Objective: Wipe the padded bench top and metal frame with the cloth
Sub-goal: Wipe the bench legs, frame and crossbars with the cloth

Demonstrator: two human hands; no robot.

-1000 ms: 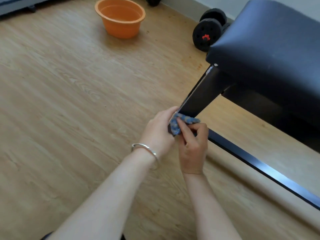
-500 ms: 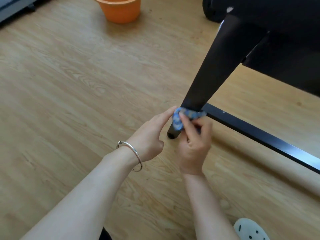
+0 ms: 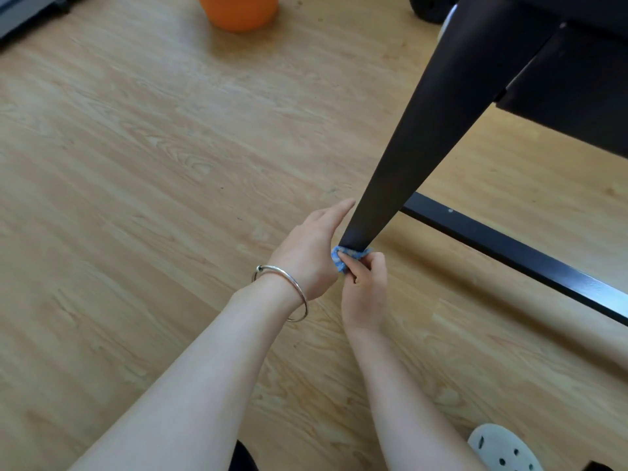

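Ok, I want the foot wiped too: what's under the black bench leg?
A bunched blue cloth, pinched by the right hand, sits against it; the left hand lies alongside. The tip of the leg is hidden behind them.

I see a matt black metal leg, a soft blue cloth, a glossy crossbar, a grained wood floor and a shiny metal bangle.

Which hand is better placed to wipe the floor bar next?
Right. The right hand pinches the cloth at the foot of the leg, beside the floor bar; the left hand rests empty against the leg.
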